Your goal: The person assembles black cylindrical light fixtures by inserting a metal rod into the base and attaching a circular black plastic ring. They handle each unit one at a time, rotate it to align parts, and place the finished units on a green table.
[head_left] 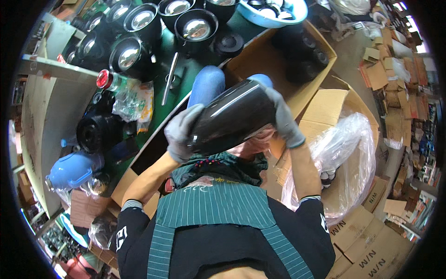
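Observation:
A glossy black cylindrical shell (pixel 234 116) is held tilted above my lap, its right end higher than its left. My left hand (pixel 182 133), in a grey glove, closes around the lower left end. Around the upper right end my right hand (pixel 285 118), also gloved in grey, is closed; some of its fingers are hidden behind the shell. Whether the shell is hollow cannot be seen. Just beyond it, on the green table (pixel 155 118), lie a metal rod (pixel 170 79) and, at the far side, several black containers with shiny domed tops (pixel 195 29).
An open cardboard box (pixel 320 35) with dark round parts stands at the far right, near a light blue basin (pixel 274 18). Another box (pixel 325 104) with a clear plastic liner (pixel 346 149) is to my right. A bottle with a red cap (pixel 106 80) and a blue rounded jug (pixel 72 171) are at left.

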A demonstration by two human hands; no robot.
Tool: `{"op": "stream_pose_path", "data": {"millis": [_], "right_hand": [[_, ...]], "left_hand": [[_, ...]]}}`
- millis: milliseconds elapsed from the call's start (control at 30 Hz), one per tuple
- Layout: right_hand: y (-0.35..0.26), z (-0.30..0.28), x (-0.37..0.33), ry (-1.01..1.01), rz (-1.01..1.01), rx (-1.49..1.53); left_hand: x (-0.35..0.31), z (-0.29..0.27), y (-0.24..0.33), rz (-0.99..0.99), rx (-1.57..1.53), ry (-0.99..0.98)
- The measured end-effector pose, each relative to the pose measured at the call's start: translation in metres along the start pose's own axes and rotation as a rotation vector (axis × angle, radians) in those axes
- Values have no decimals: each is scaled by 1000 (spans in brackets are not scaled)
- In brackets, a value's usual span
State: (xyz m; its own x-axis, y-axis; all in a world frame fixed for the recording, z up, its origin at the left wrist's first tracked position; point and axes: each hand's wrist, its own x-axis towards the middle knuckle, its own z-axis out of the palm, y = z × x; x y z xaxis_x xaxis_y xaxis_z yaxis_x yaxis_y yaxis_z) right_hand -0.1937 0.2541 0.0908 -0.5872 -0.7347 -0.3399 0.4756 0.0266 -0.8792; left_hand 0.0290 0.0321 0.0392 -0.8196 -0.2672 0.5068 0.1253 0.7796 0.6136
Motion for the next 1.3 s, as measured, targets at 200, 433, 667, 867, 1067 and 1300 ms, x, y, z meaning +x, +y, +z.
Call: {"op": "stream_pose_path", "data": {"millis": [200, 433, 667, 867, 1067, 1300], "right_hand": [[3, 2, 19, -246, -549, -949], [83, 10, 31, -241, -484, -642], [80, 16, 29, 95, -377, 196], [88, -15, 44, -341, -152, 988], [168, -17, 108, -158, -537, 425], [144, -5, 139, 119, -1346, -1186]], "left_hand": [[-13, -12, -61, 236, 166, -345], [-13, 29, -191, -656, 561, -88], [82, -34, -43, -397, -235, -453], [113, -18, 2, -100, -110, -814], [86, -16, 80, -44, 136, -647], [65, 11, 100, -113, -13, -367]]}}
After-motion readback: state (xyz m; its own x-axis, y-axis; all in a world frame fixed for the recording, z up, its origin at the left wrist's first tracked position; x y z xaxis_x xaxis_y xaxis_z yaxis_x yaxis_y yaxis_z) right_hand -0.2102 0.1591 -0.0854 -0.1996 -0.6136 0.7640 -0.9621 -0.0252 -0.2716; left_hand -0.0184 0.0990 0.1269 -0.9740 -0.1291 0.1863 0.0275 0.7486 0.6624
